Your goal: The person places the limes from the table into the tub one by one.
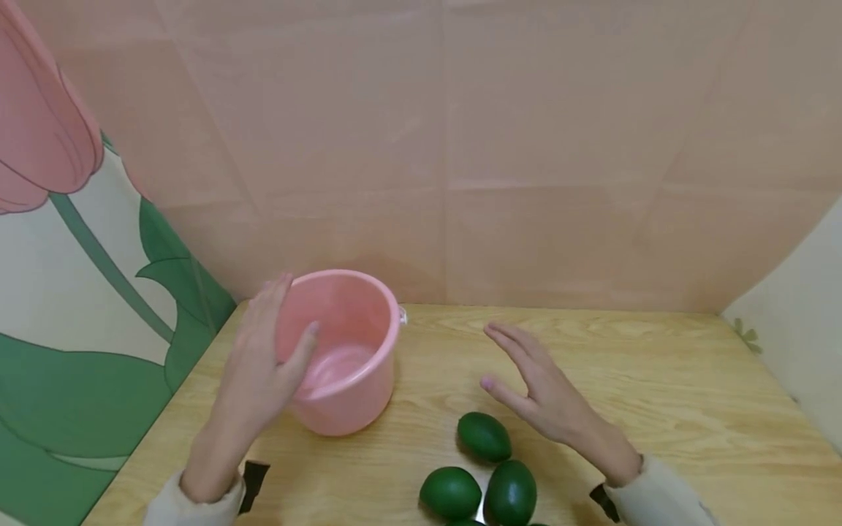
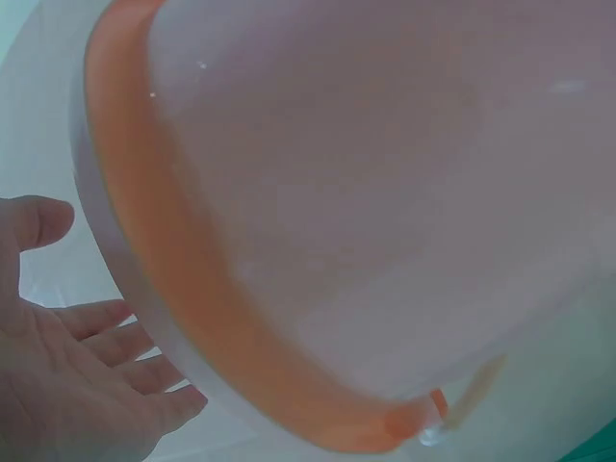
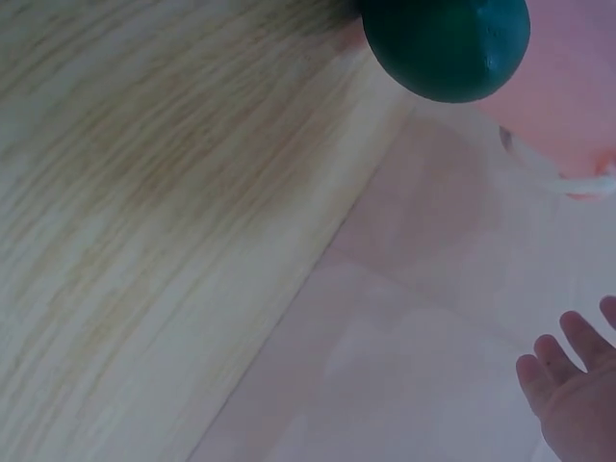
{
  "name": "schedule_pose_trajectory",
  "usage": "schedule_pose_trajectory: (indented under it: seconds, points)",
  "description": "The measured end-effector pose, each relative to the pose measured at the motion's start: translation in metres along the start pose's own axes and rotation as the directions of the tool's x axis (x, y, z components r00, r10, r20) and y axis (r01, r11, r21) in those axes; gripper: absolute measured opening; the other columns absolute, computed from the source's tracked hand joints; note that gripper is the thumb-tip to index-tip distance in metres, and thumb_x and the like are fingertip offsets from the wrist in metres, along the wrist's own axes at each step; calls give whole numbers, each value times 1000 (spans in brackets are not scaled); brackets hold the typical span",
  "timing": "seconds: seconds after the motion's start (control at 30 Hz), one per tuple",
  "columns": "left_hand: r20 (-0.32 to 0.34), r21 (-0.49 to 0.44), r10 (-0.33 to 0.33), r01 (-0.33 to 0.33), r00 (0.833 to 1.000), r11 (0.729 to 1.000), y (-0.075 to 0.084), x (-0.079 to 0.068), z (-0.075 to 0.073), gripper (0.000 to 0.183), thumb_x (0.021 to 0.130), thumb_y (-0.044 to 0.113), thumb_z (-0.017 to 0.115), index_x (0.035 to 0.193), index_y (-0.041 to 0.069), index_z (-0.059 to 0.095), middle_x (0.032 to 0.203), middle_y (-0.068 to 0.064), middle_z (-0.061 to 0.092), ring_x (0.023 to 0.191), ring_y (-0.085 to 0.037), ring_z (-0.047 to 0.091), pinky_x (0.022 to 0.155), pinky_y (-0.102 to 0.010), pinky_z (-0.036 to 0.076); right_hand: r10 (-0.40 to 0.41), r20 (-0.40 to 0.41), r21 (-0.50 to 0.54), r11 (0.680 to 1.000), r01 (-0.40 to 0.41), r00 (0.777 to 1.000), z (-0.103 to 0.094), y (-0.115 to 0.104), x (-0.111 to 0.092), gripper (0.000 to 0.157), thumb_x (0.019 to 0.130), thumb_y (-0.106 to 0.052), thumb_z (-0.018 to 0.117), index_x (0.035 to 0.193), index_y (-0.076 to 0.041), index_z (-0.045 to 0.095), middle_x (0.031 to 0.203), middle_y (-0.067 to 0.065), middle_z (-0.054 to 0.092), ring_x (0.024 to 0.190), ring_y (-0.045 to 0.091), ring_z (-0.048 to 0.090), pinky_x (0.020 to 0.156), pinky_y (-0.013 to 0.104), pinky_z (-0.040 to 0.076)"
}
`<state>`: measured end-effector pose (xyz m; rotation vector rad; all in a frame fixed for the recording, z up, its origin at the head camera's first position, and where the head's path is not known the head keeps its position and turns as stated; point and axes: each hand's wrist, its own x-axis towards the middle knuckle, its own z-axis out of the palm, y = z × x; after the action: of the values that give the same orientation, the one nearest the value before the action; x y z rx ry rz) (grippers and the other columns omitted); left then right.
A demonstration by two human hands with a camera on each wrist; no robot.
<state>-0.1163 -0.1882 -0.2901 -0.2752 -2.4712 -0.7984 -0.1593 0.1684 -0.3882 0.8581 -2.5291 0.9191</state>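
A pink plastic bucket (image 1: pixel 351 405) stands upright on the wooden table, its mouth tilted toward my view and its inside bare. My left hand (image 1: pixel 259 365) is at the bucket's left side, fingers extended and thumb apart, overlapping the rim. In the left wrist view the left hand (image 2: pixel 91 366) has its fingertips right at the bucket's rim (image 2: pixel 183 289). To the right of the bucket, my right hand (image 1: pixel 549 391) hovers with straight fingers and holds nothing. Below it lie several dark green avocado-like fruits (image 1: pixel 484 437); one fruit (image 3: pixel 448 43) appears large in the right wrist view.
A pale pink cloth backdrop (image 1: pixel 447 146) rises behind the table (image 1: pixel 658 394). At the left hangs a sheet printed with a tulip and green leaves (image 1: pixel 59 394). A pale panel (image 1: pixel 796 343) borders the right side. Some fruits are cut off by the lower frame edge.
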Motion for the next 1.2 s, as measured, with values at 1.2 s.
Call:
schedule_pose_trajectory:
  seconds: [1.2]
  points:
    - [80, -60, -37, 42, 996, 997, -72, -12, -27, 66, 96, 23, 62, 155, 16, 33, 156, -20, 37, 142, -48, 34, 103, -73, 30, 24, 93, 0, 1000, -24, 995, 16, -7, -20, 64, 95, -38, 65, 152, -22, 39, 153, 6, 43, 139, 29, 43, 103, 58, 44]
